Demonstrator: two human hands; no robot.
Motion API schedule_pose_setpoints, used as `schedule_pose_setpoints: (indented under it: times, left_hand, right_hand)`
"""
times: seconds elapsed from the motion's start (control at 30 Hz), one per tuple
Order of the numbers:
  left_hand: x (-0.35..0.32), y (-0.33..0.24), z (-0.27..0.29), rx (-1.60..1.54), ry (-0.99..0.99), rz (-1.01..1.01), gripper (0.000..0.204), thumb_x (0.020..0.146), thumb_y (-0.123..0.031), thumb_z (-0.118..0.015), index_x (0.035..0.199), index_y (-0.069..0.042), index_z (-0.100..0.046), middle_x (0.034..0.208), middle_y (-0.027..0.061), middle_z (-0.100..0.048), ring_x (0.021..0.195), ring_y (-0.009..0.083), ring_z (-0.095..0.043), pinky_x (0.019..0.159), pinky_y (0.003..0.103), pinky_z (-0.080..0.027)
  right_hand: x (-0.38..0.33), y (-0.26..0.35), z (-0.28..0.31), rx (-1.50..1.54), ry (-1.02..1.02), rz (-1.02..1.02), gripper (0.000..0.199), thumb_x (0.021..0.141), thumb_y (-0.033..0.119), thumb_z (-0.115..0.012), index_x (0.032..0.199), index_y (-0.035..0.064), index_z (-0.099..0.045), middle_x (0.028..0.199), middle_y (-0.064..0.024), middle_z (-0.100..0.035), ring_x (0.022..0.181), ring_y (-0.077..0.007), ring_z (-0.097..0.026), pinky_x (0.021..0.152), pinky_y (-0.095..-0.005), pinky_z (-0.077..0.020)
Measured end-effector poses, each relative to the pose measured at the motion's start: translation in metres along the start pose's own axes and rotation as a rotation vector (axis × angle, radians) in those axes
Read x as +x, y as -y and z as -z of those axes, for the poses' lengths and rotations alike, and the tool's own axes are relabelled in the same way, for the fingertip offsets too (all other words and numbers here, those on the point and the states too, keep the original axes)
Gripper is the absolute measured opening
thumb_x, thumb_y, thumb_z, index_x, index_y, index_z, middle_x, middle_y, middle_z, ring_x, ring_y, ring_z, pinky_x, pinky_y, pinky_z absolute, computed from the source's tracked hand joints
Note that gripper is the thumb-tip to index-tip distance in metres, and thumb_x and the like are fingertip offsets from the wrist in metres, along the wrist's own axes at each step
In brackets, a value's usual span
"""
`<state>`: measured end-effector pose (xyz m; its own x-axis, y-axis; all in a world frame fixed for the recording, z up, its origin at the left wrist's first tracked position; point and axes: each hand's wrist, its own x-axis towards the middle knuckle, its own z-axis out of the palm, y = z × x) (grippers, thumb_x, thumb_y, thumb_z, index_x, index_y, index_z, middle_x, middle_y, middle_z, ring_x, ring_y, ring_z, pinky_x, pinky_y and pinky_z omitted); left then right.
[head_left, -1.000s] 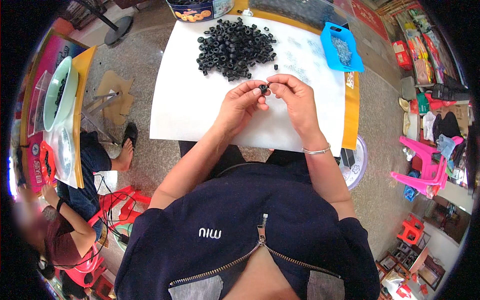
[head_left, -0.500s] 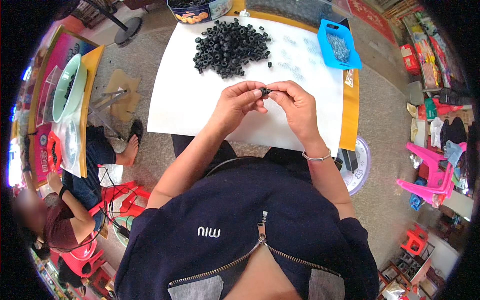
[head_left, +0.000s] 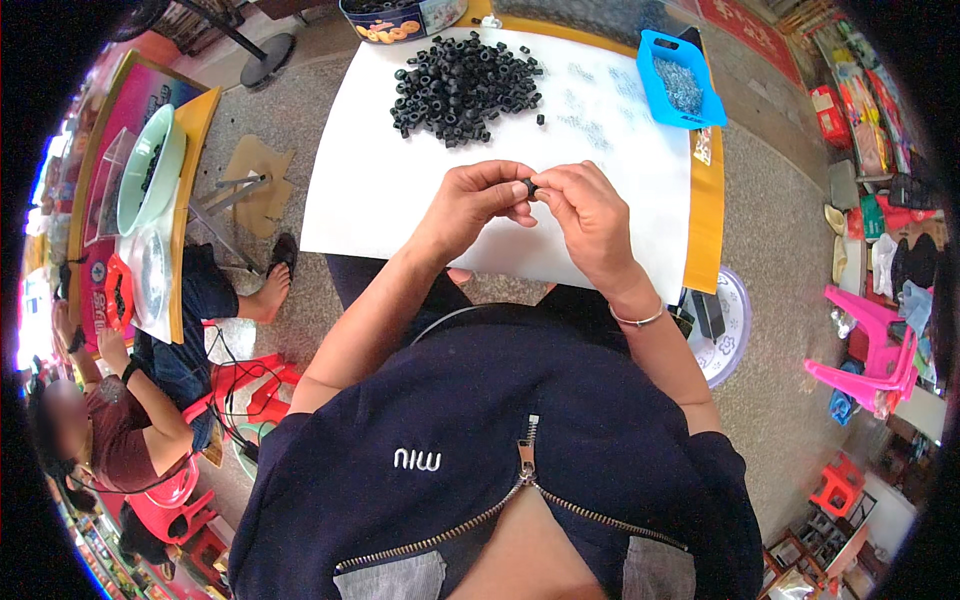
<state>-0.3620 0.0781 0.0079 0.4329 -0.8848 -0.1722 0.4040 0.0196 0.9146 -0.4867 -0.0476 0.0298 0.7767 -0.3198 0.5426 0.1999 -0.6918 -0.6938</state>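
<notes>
Over the white sheet my two hands meet fingertip to fingertip. Thumb and fingers of my left hand pinch a small black cylindrical piece. My right hand is closed at the same piece, its thumb and forefinger pressed together; whether it holds a separate small part is hidden by the fingers. Beyond my hands lies a heap of similar short black ring-like pieces, with one loose black piece at its right side.
A blue basket of small shiny pieces stands at the far right, near scattered small clear bits. A round tin sits at the far edge. At left, a person sits by another table with a pale green basin.
My right fingers have closed in against the black piece, covering the dark tip that showed between the hands. My left hand keeps its pinch. The whole view has shifted slightly.
</notes>
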Motion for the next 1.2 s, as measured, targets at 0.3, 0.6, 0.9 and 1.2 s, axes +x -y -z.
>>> schedule_pose_setpoints:
  times: [0.3,0.6,0.9,1.2]
  left_hand:
    - [-0.008,0.007,0.001,0.064,0.007,0.224,0.021,0.091,-0.006,-0.055,0.107,0.005,-0.061,0.090,0.0071,-0.065,0.074,0.0114,-0.062,0.073,0.025,-0.053]
    - [-0.010,0.022,0.002,-0.140,0.002,0.105,0.025,0.090,-0.010,-0.058,0.108,0.006,-0.061,0.088,0.0076,-0.065,0.077,0.0111,-0.062,0.073,0.024,-0.051]
    - [-0.013,0.019,0.003,-0.082,0.034,0.189,0.026,0.091,-0.013,-0.057,0.110,0.005,-0.061,0.088,0.0069,-0.065,0.075,0.0110,-0.061,0.071,0.024,-0.051]
    - [-0.012,0.034,-0.005,0.176,0.024,0.024,0.030,0.097,-0.019,-0.046,0.116,0.004,-0.054,0.085,0.0049,-0.061,0.072,0.0110,-0.059,0.064,0.025,-0.050]
  right_hand:
    - [-0.021,-0.017,-0.008,-0.238,0.139,0.263,0.022,0.074,-0.003,-0.058,0.095,-0.0002,-0.056,0.085,-0.0108,-0.055,0.076,-0.0271,-0.052,0.067,-0.0349,-0.0458]
    - [-0.022,-0.006,-0.019,-0.165,0.066,0.076,0.023,0.077,0.000,-0.058,0.100,0.0003,-0.057,0.086,-0.0119,-0.053,0.081,-0.0285,-0.052,0.071,-0.0376,-0.0448]
    - [-0.024,-0.001,-0.017,-0.034,0.157,-0.089,0.024,0.077,-0.003,-0.054,0.101,-0.0012,-0.057,0.089,-0.0141,-0.054,0.085,-0.0307,-0.053,0.074,-0.0381,-0.0453]
    - [-0.028,0.000,-0.027,-0.077,0.062,-0.227,0.024,0.080,-0.004,-0.054,0.104,-0.0001,-0.056,0.091,-0.0139,-0.054,0.087,-0.0283,-0.053,0.075,-0.0361,-0.0461]
